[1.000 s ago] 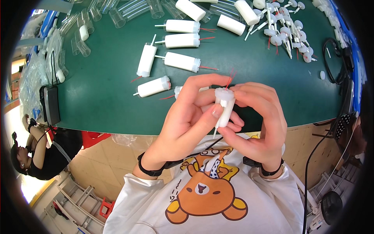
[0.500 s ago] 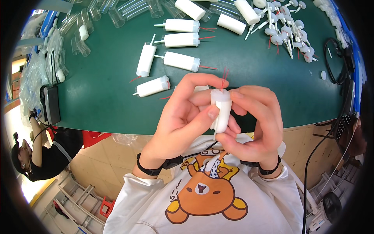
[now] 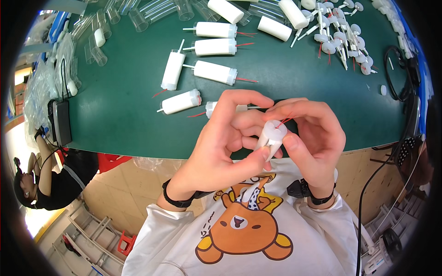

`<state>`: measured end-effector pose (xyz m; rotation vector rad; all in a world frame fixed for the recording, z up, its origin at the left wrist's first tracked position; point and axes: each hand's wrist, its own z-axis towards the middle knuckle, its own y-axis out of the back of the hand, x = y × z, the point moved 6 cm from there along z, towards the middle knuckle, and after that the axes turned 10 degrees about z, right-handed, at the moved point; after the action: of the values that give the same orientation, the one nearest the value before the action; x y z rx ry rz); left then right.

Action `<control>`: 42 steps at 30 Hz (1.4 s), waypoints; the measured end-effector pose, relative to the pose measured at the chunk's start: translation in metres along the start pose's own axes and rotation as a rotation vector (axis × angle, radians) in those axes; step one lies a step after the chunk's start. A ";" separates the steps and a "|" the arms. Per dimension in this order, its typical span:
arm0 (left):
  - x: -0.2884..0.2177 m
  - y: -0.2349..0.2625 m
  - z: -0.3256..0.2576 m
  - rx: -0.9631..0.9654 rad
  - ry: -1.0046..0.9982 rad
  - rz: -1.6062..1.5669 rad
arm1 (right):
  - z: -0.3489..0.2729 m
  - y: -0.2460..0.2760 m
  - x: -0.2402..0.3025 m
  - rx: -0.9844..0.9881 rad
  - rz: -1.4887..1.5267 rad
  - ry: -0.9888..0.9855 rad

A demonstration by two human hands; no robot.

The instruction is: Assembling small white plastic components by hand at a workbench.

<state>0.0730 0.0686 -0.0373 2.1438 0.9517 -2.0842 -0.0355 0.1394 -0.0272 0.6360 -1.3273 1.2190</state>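
Note:
Both hands are closed on one white cylinder [image 3: 275,132] with a translucent round cap, thin red wires coming out of the cap's middle. My left hand [image 3: 219,146] pinches its lower side with thumb and fingers. Around the cap are the thumb and fingertips of my right hand [image 3: 318,140]. Fingers hide much of the cylinder's lower part. Just beyond my left fingers lies a similar capped cylinder [image 3: 212,109], partly covered by them. Farther off, several like pieces, such as one capped cylinder [image 3: 215,72], lie with red wires at one end and a thin white rod at the other.
Clear plastic tubes [image 3: 159,10] and plain white cylinders [image 3: 274,28] lie along the far side of the green table [image 3: 133,119]. A heap of white discs on stems [image 3: 343,39] is at far right. A black cable [image 3: 390,73] curls near the right edge. Another person [image 3: 50,177] is at left.
The held cylinder has tipped so its cap now faces me, and it sits slightly lower and to the right. My right thumb has moved up beside the cap.

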 end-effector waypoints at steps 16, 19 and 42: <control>-0.003 0.004 -0.001 0.040 -0.095 0.006 | -0.002 0.012 0.001 -0.123 0.217 0.023; -0.003 0.004 -0.001 0.058 -0.091 0.014 | -0.002 0.012 0.002 -0.122 0.237 0.034; -0.004 0.003 -0.002 0.046 -0.138 0.044 | -0.002 0.012 0.000 -0.105 0.261 0.008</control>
<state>0.0765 0.0651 -0.0342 1.9901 0.8437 -2.2194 -0.0459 0.1453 -0.0307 0.3907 -1.4910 1.3480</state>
